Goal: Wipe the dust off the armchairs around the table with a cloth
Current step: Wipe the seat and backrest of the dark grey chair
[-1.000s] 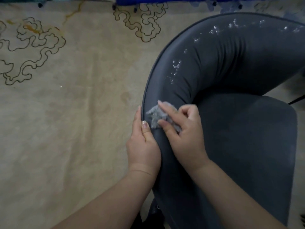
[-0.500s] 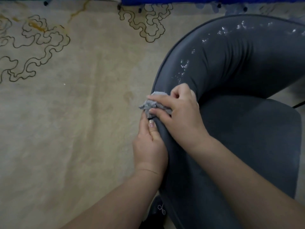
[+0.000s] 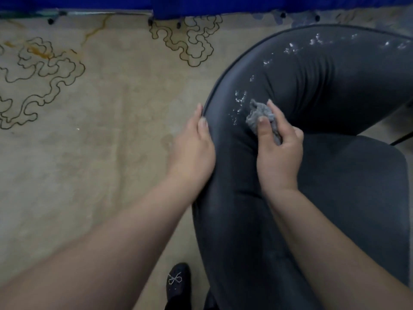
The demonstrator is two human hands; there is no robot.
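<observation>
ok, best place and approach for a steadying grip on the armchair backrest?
The piped outer rim of the armchair, from the carpet side. It curves as a thin exposed edge, and the left hand already rests there, clear of the cloth.

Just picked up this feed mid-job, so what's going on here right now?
A person is dusting a dark grey armchair. Their right hand grips a crumpled grey cloth and presses it on the inner side of the curved backrest, right beside a patch of white dust specks. The left hand rests on the chair's outer edge, steadying it. More dust shows farther along the top of the backrest, not yet wiped. The chair stands on a beige patterned carpet.
</observation>
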